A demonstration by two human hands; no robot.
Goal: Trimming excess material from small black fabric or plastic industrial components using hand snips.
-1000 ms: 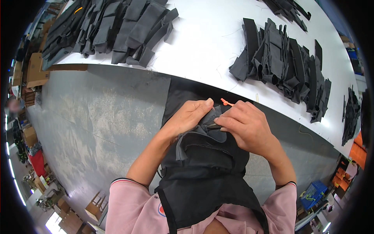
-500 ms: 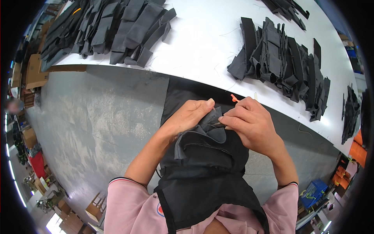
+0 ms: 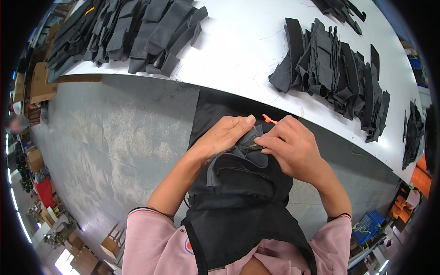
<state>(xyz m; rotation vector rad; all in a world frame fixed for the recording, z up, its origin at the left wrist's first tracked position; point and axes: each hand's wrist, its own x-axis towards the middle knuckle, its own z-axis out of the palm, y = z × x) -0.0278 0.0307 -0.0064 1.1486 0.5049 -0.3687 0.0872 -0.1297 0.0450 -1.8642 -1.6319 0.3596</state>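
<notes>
A dark grey strip of fabric [image 3: 229, 161] is bunched up in front of my black apron [image 3: 243, 220]. My left hand [image 3: 229, 133] is closed on the fabric's upper end, thumb on top. Close beside it, my right hand [image 3: 291, 144] pinches a small metal tool, its thin tip [image 3: 252, 146] against the cloth between the hands. A bright orange cord end [image 3: 269, 119] sticks out above the right fingers. My palm and fingers hide most of the tool, so its exact kind does not show.
On the white table [image 3: 229, 55] ahead lie a row of dark grey fabric strips [image 3: 160, 36] at the left and another pile [image 3: 327, 64] at the right. The table's edge runs just beyond my hands. A blue crate [image 3: 369, 227] stands at the lower right.
My right hand has shifted slightly left, and the orange cord end has swung left and now points toward my left thumb. My left hand keeps its hold on the fabric.
</notes>
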